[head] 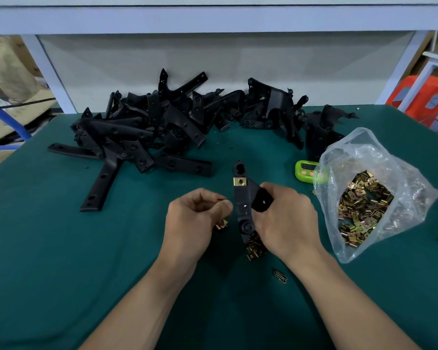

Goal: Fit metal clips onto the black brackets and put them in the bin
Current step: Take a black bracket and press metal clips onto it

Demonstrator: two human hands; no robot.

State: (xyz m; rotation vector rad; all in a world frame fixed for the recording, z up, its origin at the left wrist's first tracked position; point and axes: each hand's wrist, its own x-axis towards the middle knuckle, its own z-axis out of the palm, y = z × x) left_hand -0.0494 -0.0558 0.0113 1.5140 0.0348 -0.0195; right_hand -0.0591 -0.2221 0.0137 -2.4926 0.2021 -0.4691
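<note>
— Where is the bracket sitting right now?

— I'm watching the right hand [286,218] gripping a black bracket [243,200] over the middle of the green table [48,248], with its long end pointing away from me. A metal clip [239,181] is sitting across its upper part, just below the far hole.

— And the other hand?

— The left hand [197,215] is hovering just left of the bracket, with its fingers curled and thumb meeting forefinger. A second clip [221,224] is peeking out beneath it, and I cannot tell whether the hand is gripping it. The bracket is standing between the two hands.

— Supplies?

— A small heap of clips [254,246] is lying under the right hand. A plastic bag [364,152] holding more is slumping open to the right, with a green timer [305,170] beside it. The pile of brackets [147,127] is sprawling along the far side.
</note>
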